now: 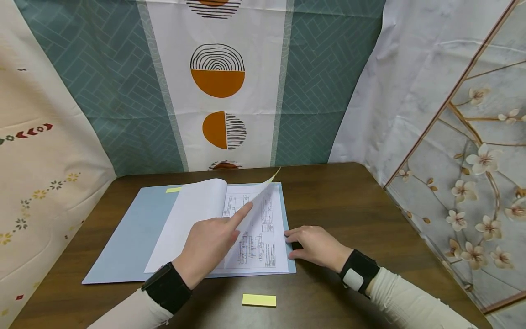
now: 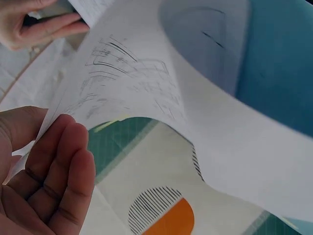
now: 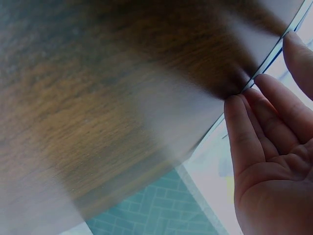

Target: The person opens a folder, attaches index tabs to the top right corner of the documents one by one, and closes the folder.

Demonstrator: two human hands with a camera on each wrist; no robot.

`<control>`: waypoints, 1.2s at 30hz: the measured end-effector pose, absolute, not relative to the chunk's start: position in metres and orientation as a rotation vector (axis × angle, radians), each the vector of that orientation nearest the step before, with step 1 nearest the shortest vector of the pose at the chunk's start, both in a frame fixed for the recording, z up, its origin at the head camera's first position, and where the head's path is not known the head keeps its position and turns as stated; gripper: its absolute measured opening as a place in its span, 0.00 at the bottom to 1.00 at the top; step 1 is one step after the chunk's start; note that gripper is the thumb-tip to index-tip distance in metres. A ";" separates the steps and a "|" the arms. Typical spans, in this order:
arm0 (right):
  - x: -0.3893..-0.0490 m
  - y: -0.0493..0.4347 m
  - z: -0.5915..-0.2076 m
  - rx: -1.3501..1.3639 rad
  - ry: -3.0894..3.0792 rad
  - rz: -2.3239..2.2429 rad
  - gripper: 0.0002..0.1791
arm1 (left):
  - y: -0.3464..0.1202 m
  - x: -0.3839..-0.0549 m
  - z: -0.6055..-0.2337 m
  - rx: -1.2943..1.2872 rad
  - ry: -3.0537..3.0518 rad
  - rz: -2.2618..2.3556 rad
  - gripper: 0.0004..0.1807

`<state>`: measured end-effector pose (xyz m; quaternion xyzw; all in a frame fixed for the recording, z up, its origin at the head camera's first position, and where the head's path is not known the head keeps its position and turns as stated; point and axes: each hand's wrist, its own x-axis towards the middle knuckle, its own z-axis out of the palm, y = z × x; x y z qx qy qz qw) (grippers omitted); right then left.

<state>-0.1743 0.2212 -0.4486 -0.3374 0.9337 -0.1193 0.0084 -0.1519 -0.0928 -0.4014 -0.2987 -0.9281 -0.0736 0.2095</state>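
My left hand (image 1: 209, 242) pinches a white sheet (image 2: 122, 78) between thumb and fingers, its index finger stretched out along the page. The sheet, printed with line drawings, bends up off the stack, and a small yellow sticky tab (image 1: 276, 173) shows at its top corner. Below it lies another drawing page (image 1: 269, 242) in an open light blue folder (image 1: 123, 237). A turned white page (image 1: 193, 201) curls over to the left. Fingertips of my right hand (image 1: 314, 244) touch the folder's right edge, with the fingers fairly straight.
A yellow sticky-note strip (image 1: 259, 300) lies on the brown wooden table (image 1: 328, 196) in front of the folder. Another yellow tab (image 1: 173, 189) sticks out at the folder's top left. Patterned cloth (image 1: 328, 91) hangs behind and along both sides.
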 end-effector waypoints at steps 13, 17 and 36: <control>-0.174 0.221 -0.450 -1.063 2.927 -0.383 0.25 | -0.133 -0.141 -0.398 -0.697 -2.589 -0.140 0.43; -0.174 0.221 -0.450 -1.060 2.924 -0.381 0.24 | -0.144 -0.136 -0.401 -0.684 -2.587 -0.112 0.37; -0.173 0.221 -0.448 -1.041 2.922 -0.376 0.24 | -0.191 -0.119 -0.418 -0.575 -2.652 0.024 0.38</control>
